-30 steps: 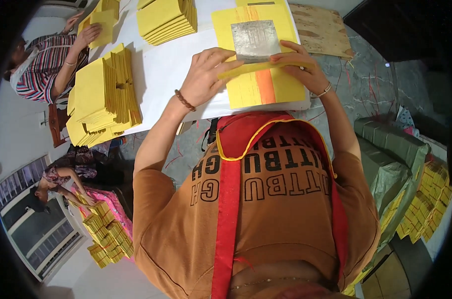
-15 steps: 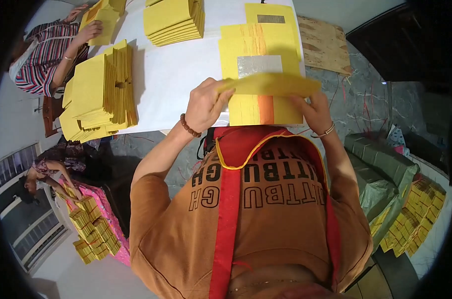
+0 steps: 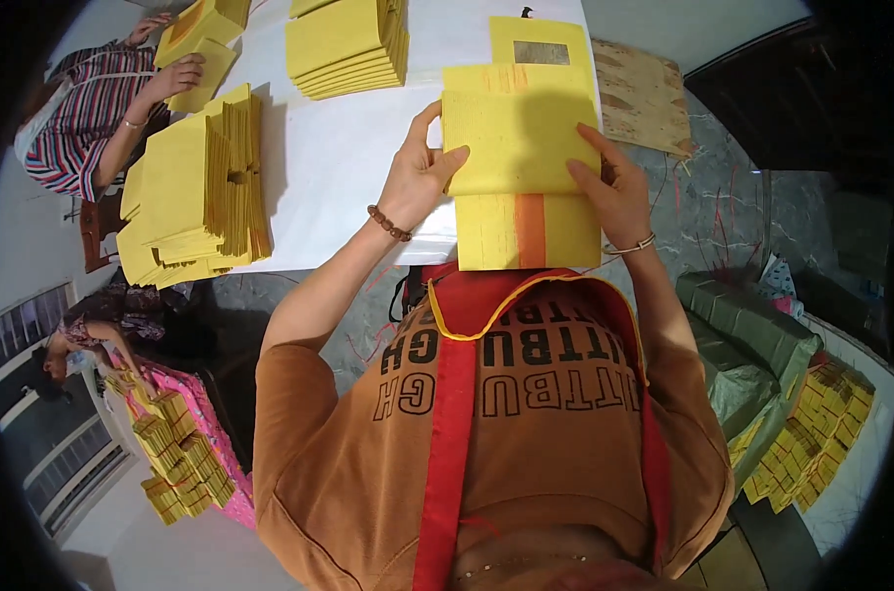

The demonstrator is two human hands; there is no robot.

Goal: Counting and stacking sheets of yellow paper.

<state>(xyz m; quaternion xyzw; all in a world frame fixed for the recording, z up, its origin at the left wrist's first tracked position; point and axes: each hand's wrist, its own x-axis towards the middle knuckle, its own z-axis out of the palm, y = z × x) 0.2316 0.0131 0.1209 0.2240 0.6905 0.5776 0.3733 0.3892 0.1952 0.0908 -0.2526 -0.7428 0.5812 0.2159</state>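
Because the lower yellow sheet (image 3: pixel 486 234), with its orange stripe (image 3: pixel 531 231), reaches the near edge of the bench (image 3: pixel 349 148), it is best kept flat and square there. Just beyond, the left hand (image 3: pixel 415 175) and right hand (image 3: pixel 619 197) grip the upper yellow sheet (image 3: pixel 511 138) by its side edges, thumbs on its face. It overlaps the lower one over the bench; whether they are joined, I cannot tell. Its left side juts slightly past the lower sheet's, so an even hold and a check of both sides should prevent skewing. Past it lies a partly covered patched sheet (image 3: pixel 541 32); a yellow stack (image 3: pixel 344 44) stands apart, farther left.
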